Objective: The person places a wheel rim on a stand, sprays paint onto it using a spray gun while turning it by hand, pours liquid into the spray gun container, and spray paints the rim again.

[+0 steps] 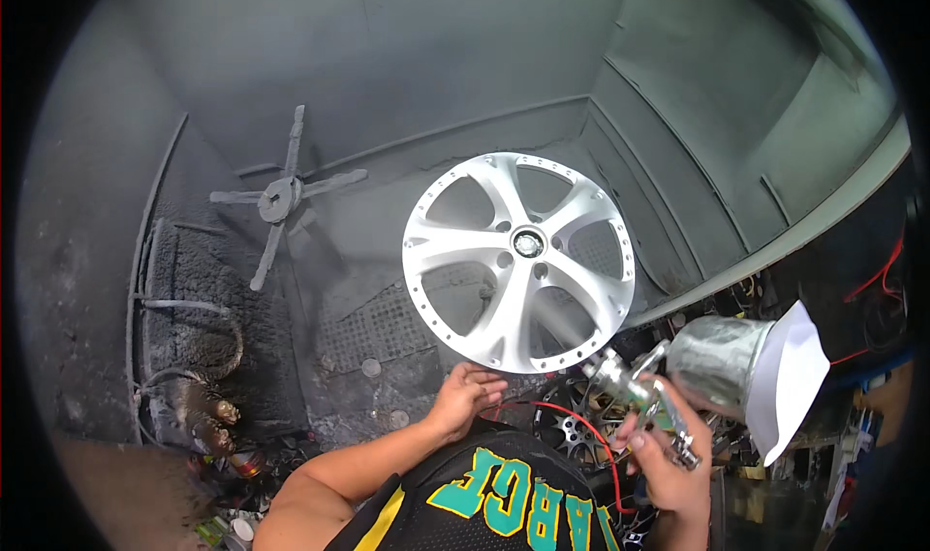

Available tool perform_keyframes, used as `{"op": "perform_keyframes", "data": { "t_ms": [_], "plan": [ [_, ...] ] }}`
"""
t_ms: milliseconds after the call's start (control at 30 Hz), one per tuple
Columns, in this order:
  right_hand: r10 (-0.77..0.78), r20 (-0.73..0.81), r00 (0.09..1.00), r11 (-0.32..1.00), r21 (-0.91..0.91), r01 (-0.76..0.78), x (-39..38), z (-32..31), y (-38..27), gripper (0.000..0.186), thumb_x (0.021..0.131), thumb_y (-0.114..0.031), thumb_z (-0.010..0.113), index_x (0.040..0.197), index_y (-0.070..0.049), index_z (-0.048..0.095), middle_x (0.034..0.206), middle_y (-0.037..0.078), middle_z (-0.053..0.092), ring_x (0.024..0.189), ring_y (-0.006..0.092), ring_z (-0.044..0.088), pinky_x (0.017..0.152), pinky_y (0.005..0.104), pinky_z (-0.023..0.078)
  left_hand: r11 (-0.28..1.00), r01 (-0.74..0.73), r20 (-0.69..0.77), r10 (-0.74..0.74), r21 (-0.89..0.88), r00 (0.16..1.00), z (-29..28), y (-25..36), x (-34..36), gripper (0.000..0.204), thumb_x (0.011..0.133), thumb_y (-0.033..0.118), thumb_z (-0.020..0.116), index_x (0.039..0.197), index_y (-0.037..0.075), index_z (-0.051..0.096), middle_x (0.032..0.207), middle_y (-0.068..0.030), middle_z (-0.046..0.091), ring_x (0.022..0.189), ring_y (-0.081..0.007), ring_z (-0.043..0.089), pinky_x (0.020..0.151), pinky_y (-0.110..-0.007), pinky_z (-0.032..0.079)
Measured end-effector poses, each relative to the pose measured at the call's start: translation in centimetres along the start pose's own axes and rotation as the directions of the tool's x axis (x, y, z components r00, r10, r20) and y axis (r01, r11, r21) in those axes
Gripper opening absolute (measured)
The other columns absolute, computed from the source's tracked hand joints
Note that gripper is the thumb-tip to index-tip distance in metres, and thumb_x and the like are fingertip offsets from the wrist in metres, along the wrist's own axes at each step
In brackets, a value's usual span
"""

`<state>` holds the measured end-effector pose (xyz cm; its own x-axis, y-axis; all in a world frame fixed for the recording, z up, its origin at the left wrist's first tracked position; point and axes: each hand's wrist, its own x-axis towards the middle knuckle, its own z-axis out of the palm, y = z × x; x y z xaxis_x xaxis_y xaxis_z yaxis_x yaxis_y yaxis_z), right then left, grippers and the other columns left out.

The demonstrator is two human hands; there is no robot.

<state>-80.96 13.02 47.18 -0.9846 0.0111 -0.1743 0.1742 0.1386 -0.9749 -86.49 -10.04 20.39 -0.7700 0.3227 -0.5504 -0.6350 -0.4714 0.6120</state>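
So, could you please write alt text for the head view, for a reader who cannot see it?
A person's right hand holds a silver metal spray gun with a grey metal cup beside a silver-white five-spoke wheel; the left hand is at the wheel's lower edge. Farther left, a grey, crusted four-armed stand shows against grey walls.

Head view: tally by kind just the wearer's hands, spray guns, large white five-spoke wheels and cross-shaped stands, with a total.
Hands: 2 (left hand, right hand)
Spray gun: 1
Large white five-spoke wheel: 1
Cross-shaped stand: 1
Total: 5
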Motion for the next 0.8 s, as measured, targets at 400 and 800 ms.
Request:
{"op": "perform_keyframes", "data": {
  "t_ms": [400, 800],
  "plan": [
    [-0.09, -0.311, 0.946, 0.995, -0.073, 0.071, 2.6, -2.0, 1.8, 0.056, 0.095, -0.013, 0.063, 0.144, 0.003, 0.042, 0.092, 0.006, 0.061, 0.075, 0.0102, 0.062, 0.052, 0.0181, 0.047, 0.941, -0.338, -0.206, 0.329, -0.009, 0.921, -5.0, 7.0, 0.8, 0.051, 0.086, -0.006, 0.048, 0.136, 0.001, 0.04, 0.121, -0.0118, 0.054, 0.111, -0.0247, 0.058, 0.098, -0.041, 0.048],
    [-0.064, -0.313, 0.947, 0.998, -0.032, 0.057, 1.5, -1.6, 1.0, 0.058, 0.094, -0.012, 0.063, 0.146, 0.002, 0.04, 0.095, 0.007, 0.061, 0.077, 0.0113, 0.063, 0.053, 0.0187, 0.047, 0.999, -0.002, 0.066, -0.001, 0.053, 0.998, -0.6, 4.0, -1.1, 0.049, 0.091, 0.001, 0.053, 0.138, 0.005, 0.04, 0.136, -0.0108, 0.051, 0.121, -0.0206, 0.054, 0.098, -0.035, 0.047]
  ]
}}
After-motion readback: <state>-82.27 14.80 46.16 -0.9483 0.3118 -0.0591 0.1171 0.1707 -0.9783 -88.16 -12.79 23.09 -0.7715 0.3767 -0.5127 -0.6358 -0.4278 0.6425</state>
